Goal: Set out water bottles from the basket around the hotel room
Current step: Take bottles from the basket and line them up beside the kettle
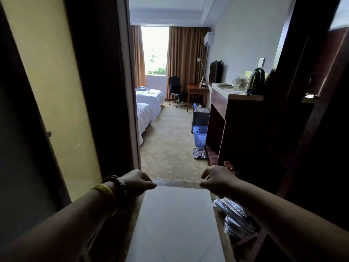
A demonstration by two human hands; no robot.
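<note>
A blue plastic basket (199, 135) stands on the carpet far ahead, against the dark cabinet on the right. I cannot see any water bottle in it from here. My left hand (138, 183), with a bead bracelet and a yellow band on the wrist, is stretched forward in the entry hall with fingers curled and nothing in it. My right hand (217, 178) is held out the same way, fingers curled loosely, holding nothing. Both hands are well short of the basket.
A yellow door (51, 87) stands on the left. A dark counter (236, 92) with a kettle (254, 81) lines the right wall. Wrapped slippers (234, 214) lie low on the right. Two white beds (147, 106), an office chair (175, 90) and a desk (197, 91) fill the room beyond.
</note>
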